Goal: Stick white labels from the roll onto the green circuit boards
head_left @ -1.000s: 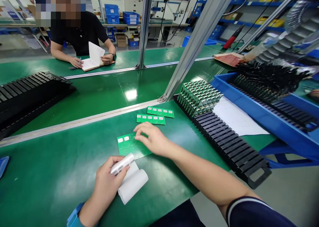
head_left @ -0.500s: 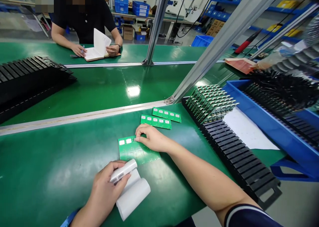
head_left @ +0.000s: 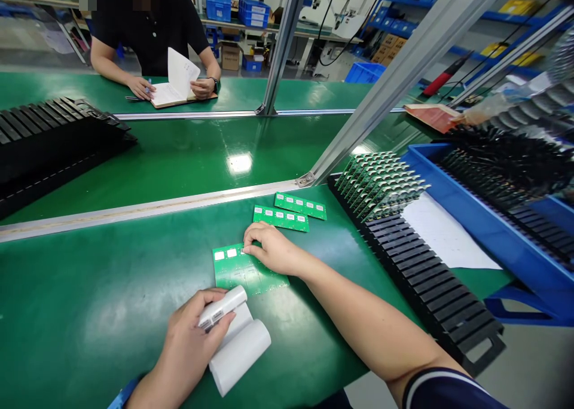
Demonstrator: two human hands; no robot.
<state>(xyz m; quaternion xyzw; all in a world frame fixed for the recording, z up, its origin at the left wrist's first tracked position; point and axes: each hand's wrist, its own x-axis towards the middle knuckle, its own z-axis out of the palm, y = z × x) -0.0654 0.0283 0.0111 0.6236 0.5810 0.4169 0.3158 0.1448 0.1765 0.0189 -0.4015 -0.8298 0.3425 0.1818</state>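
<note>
A green circuit board [head_left: 246, 277] lies flat on the green mat, with white labels along its far edge. My right hand [head_left: 271, 249] rests over its far right part, thumb and fingertips pinched at a small white label [head_left: 243, 251] that they partly cover. Nearer to me, my left hand [head_left: 192, 331] is wrapped round one end of a roll of labels [head_left: 242, 355]; printed labels show on the curled strip between thumb and fingers. Just beyond my right hand lie two narrow green boards [head_left: 280, 219], each with a row of white labels, one partly behind the other.
A black slotted rack [head_left: 421, 265] at right holds several upright circuit boards [head_left: 381, 182]; a blue bin [head_left: 493, 217] stands beside it. Another black rack [head_left: 58, 140] is far left. A metal post [head_left: 381, 98] slants up ahead. Across the bench a person holds a notebook [head_left: 173, 92].
Both hands keep nearly the same place and grip. The view has shifted very slightly.
</note>
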